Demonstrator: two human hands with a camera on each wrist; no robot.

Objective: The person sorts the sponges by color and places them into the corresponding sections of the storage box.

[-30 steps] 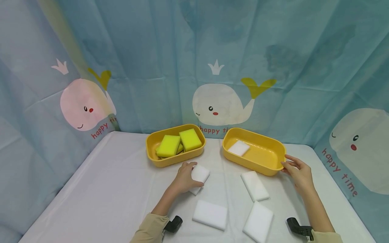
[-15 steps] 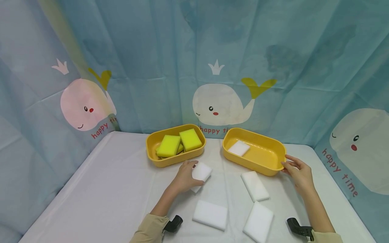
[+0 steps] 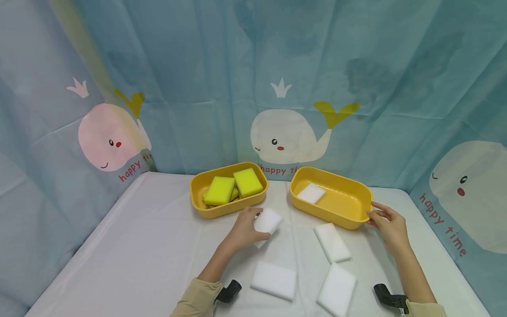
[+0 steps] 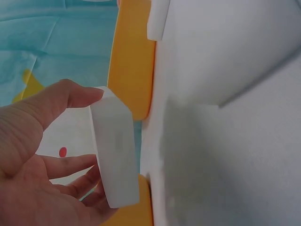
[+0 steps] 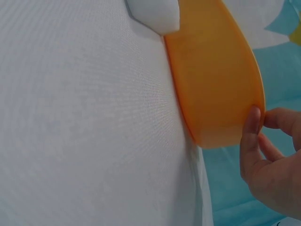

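Observation:
A white sponge [image 3: 268, 221] is pinched between the thumb and fingers of my left hand [image 3: 244, 230], in front of the left yellow tray. The left wrist view shows this sponge [image 4: 115, 148] held on edge, off the tabletop. My right hand [image 3: 390, 226] grips the near right corner rim of the right yellow tray [image 3: 328, 215]; in the right wrist view the thumb [image 5: 251, 127] lies on the outer wall. One white sponge [image 3: 311, 193] lies inside that tray, at its left end. Several yellow sponges [image 3: 220, 190] are piled in the left yellow tray [image 3: 214, 213].
Three more white sponges lie on the white-covered table [image 3: 130, 246]: one flat sponge [image 3: 274, 280] at front centre, another sponge [image 3: 332, 243] near the right tray, and a sponge [image 3: 337, 289] at the front edge. A blue whale-print curtain [image 3: 198, 79] hangs behind.
My left hand has lifted its white sponge and shifted it a little to the right. The right hand has stayed at the tray's rim.

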